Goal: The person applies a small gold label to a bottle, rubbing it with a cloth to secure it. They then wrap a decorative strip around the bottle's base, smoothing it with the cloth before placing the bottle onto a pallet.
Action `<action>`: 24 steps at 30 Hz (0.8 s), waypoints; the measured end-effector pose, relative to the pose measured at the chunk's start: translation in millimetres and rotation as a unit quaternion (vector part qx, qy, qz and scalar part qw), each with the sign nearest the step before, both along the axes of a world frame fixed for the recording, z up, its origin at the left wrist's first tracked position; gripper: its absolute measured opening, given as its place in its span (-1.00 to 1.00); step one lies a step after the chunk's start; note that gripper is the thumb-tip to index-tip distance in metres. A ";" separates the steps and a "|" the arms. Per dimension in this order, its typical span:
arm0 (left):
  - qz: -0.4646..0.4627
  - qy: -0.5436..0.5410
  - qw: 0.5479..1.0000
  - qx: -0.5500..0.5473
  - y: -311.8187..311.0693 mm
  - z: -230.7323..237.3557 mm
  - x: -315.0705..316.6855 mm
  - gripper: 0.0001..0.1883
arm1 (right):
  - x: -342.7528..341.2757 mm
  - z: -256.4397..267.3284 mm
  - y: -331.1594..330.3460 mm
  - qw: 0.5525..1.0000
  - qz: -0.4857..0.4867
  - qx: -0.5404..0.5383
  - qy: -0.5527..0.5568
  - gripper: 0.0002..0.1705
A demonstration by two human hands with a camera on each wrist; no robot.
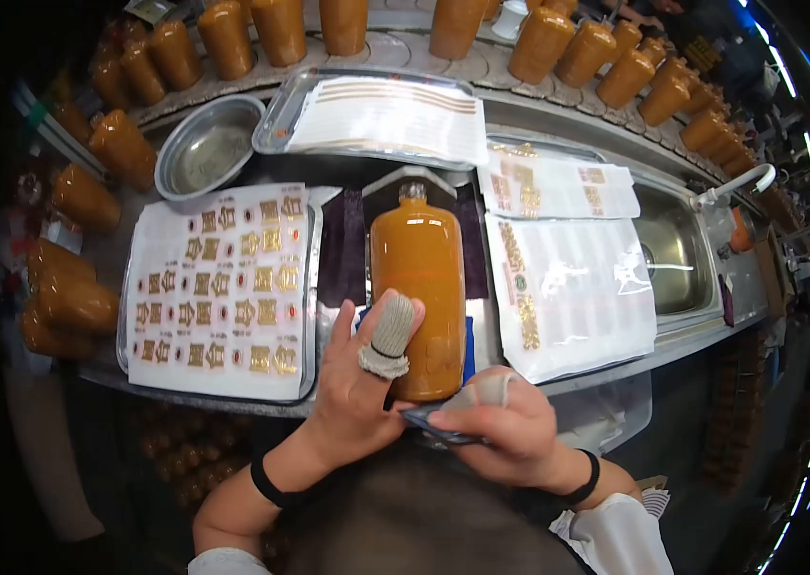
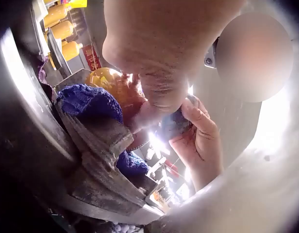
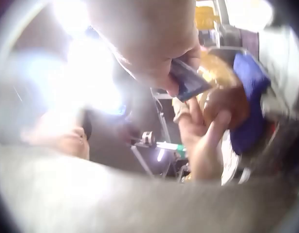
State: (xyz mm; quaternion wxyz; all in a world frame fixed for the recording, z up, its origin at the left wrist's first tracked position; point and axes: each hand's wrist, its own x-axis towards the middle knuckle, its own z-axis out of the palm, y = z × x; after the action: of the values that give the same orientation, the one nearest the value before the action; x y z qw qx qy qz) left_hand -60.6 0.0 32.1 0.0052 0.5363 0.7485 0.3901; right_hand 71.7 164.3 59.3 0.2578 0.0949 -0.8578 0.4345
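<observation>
An amber-brown glazed bottle lies in the middle, neck away from me, on a support with blue cloth around it. My left hand holds its near end, the index finger in a knitted finger cover laid on the glaze and the thumb at the base. Close to that base, my right hand pinches a dark grey-blue flat piece between thumb and fingers. Its pointed end reaches toward the left thumb. A light cover also wraps a finger of the right hand.
A tray at left bears a sheet of gold decals. More decal sheets lie at right, beside a sink with a white tap. Behind stand a metal bowl, a tray of striped sheets and rows of brown bottles.
</observation>
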 end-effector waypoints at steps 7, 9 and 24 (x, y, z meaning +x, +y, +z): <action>-0.006 -0.100 0.995 0.011 -13.1 10.6 -7.6 0.05 | -80.0 -21.6 138.2 0.882 -0.210 -0.409 -0.101 -0.79; 0.014 -0.103 0.995 0.009 -16.6 13.5 -15.8 0.04 | -129.2 -27.4 186.1 0.877 -0.266 -0.370 -0.153 -0.70; 0.085 -0.166 0.982 0.001 -29.5 4.8 -58.8 -0.06 | -273.5 -79.5 253.0 0.921 -0.269 -0.020 -0.282 -0.61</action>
State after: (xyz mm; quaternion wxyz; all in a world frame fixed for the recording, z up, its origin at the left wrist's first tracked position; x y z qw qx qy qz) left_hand -119.4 -29.5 36.8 0.0958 0.3988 0.7794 0.4736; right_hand -201.9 417.4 -20.2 0.1144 -0.2706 -0.8793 0.3749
